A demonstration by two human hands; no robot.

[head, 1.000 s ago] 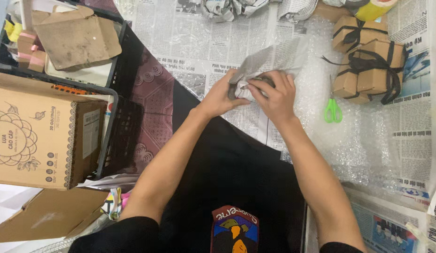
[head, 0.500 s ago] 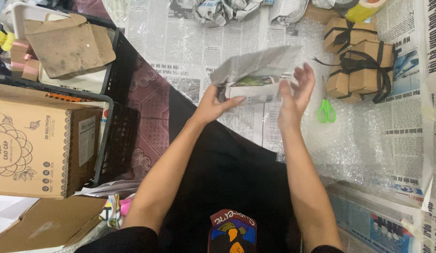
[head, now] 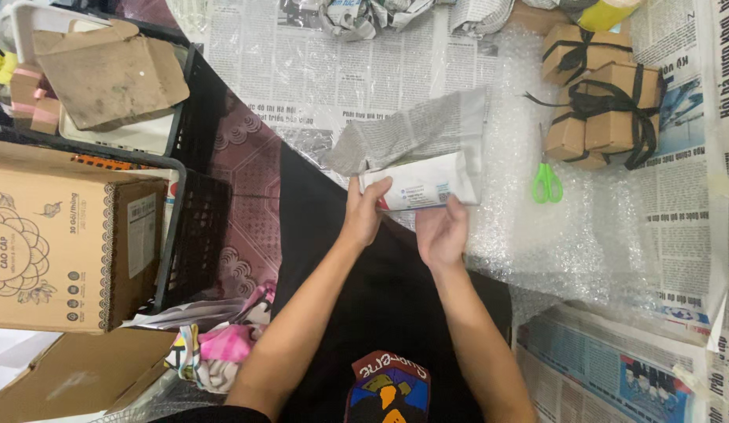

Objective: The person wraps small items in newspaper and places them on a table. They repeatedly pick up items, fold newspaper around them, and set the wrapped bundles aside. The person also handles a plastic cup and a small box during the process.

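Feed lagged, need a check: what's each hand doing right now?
Left hand: closed on the white tube.
Right hand: open, fingers touching the tube's underside.

Left hand (head: 364, 211) gripping; right hand (head: 443, 233) cupped, palm up.
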